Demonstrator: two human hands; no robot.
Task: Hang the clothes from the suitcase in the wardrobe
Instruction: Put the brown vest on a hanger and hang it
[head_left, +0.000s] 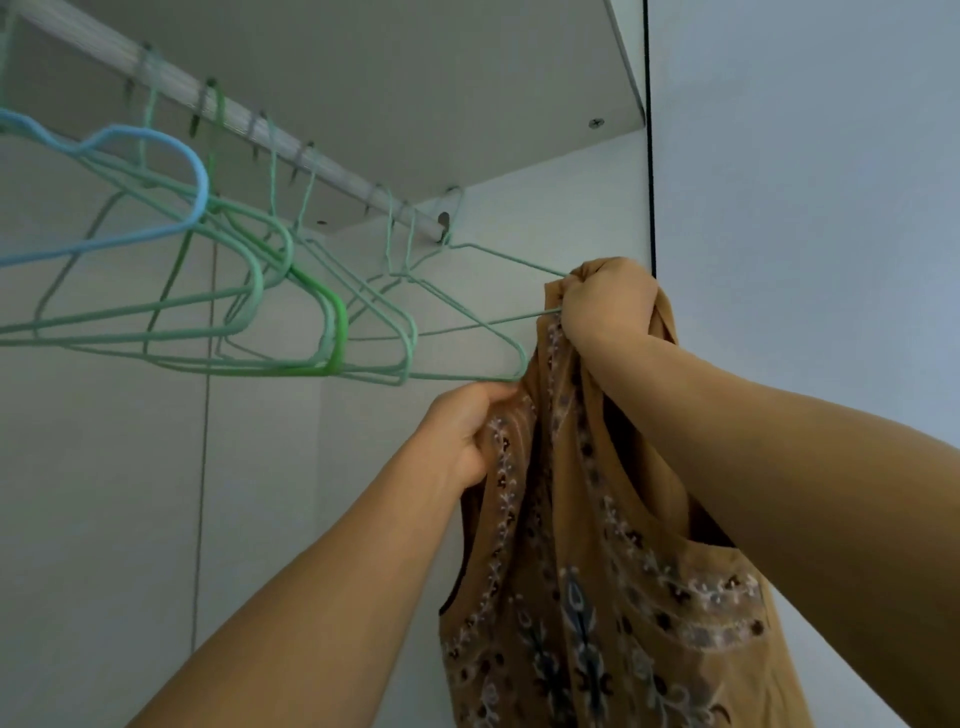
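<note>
1. Your right hand (608, 301) bunches the tan embroidered sleeveless top (597, 571) onto the rightmost pale green wire hanger (467, 332); your left hand (462, 431) pinches its near edge.
2. The fabric looks soft and light: take hold at the shoulders.
3. The wardrobe's white rail (291, 140) carries more bare wire hangers (218, 291) to the left.

Both hands up at the rail (291, 150). Right hand (608, 304) grips dress (587, 571) top at hanger (467, 312) end; left hand (467, 431) pinches fabric lower. Empty hangers (234, 291) left.
</note>
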